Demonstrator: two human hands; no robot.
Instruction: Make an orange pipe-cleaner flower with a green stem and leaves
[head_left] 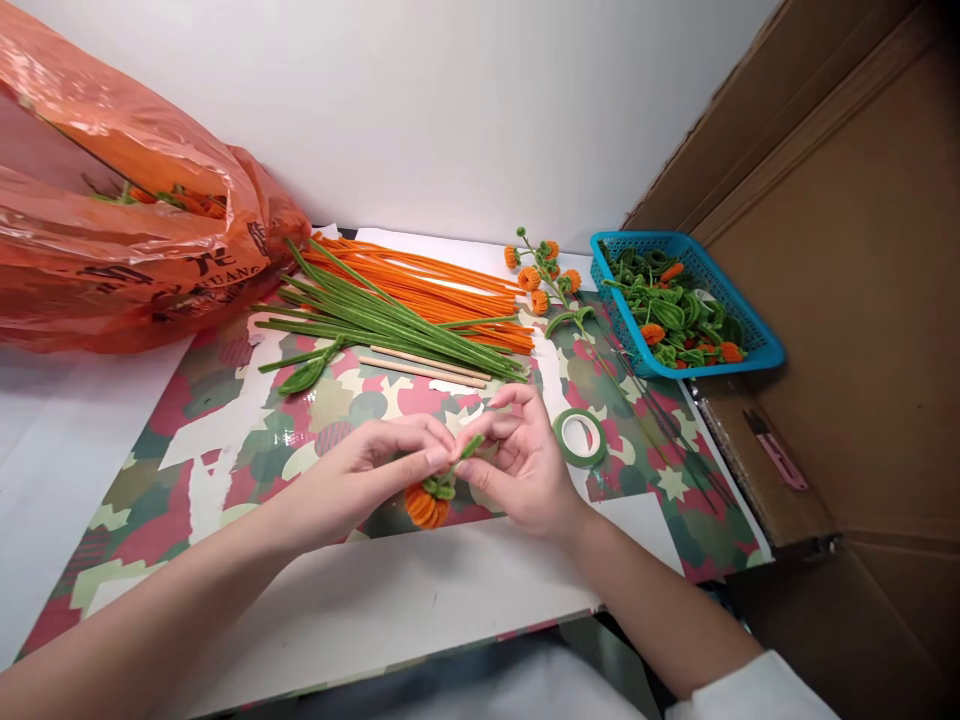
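Between my hands is a small orange pipe-cleaner pumpkin (427, 506) with a green top and stem, hanging just above the table. My left hand (382, 460) pinches the green part with thumb and forefinger. My right hand (521, 460) is closed on the stem's upper end, its fingertips almost meeting those of the left. A roll of green tape (559, 440) lies just right of my right hand. Beyond the hands are green pipe cleaners (397, 318), orange pipe cleaners (450, 272), thin wooden sticks (427, 371) and a green pipe-cleaner leaf (304, 376).
A finished stem of orange pumpkins (529, 278) lies at the back. On the right stands a blue basket (765, 345) of green and orange pieces, near a pink-handled cutter (780, 458) and a cardboard wall (847, 260). An orange plastic bag (150, 250) fills the back left.
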